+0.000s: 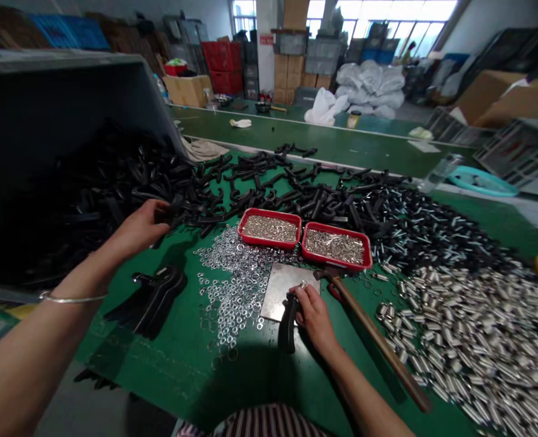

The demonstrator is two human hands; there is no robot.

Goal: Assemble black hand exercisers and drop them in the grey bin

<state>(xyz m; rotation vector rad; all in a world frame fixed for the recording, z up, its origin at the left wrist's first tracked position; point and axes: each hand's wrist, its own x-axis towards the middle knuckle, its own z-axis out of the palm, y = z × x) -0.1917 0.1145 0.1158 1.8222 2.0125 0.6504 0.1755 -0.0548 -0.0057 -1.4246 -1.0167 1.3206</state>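
Note:
My left hand [141,229] grips a black moulded part [174,213] at the edge of a heap of similar black parts [269,188]. My right hand [312,315] holds another black part [288,323] upright beside a square steel plate [280,291], with a small silver ring [303,284] at its fingertips. Just right of that hand lies a wooden-handled hammer [373,334], its head [327,274] near a red tray [337,245]. A second red tray [269,228] sits alongside, both holding small metal pieces. Loose steel washers [232,285] spread left of the plate.
A large dark bin [59,139] full of black parts tilts at the left. A stack of black parts [156,301] lies near my left forearm. Silver cylinders [469,340] cover the green bench's right side. Another green bench, sacks and boxes stand beyond.

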